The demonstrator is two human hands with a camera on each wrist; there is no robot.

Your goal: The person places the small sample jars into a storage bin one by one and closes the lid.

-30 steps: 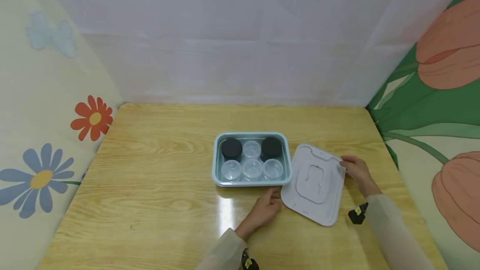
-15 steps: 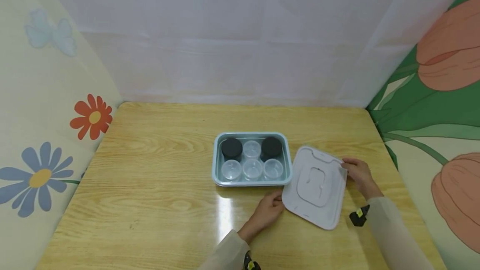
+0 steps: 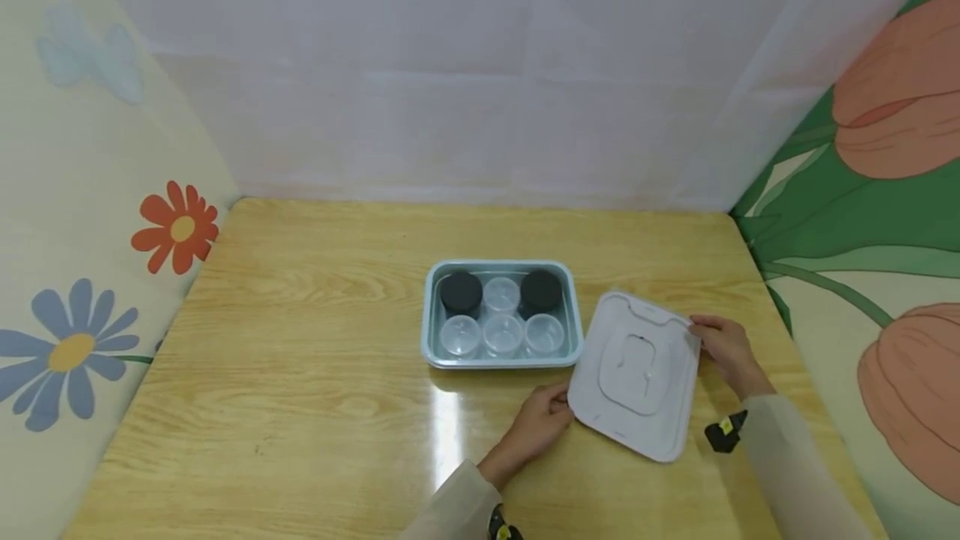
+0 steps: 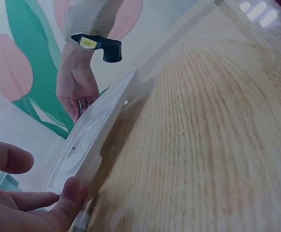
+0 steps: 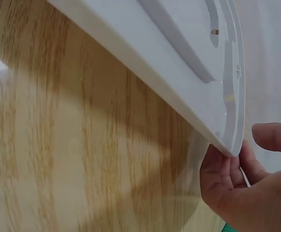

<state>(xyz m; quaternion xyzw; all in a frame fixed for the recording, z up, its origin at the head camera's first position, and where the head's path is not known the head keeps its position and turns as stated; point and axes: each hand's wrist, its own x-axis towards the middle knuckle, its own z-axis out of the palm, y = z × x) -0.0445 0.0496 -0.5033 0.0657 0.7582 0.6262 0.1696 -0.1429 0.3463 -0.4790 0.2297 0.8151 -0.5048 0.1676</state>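
A white rectangular lid [image 3: 637, 373] with a raised rounded panel lies turned at an angle, right of the light blue tray [image 3: 500, 365]. Fingers of my left hand [image 3: 534, 426] hold its near left corner. At the far right corner, my right hand [image 3: 731, 348] grips the edge with curled fingers. The left wrist view shows the lid [image 4: 94, 133] tilted, its edge between my left fingers, with shadow beneath. Up close in the right wrist view, my right fingers bend around the lid's corner, the thumb [image 5: 273, 137] standing off it.
In the tray sit two black-lidded round containers [image 3: 461, 293] [image 3: 541, 291] and several small clear cups [image 3: 502, 335]. The wood-grain table [image 3: 300, 340] meets a white sheet [image 3: 450, 107] at the back. Flower-patterned panels [image 3: 60, 232] [image 3: 892, 273] stand at both sides.
The lid has shifted slightly right and towards me, away from the tray. My left hand has come right onto its corner; my right hand has moved a little right with it.
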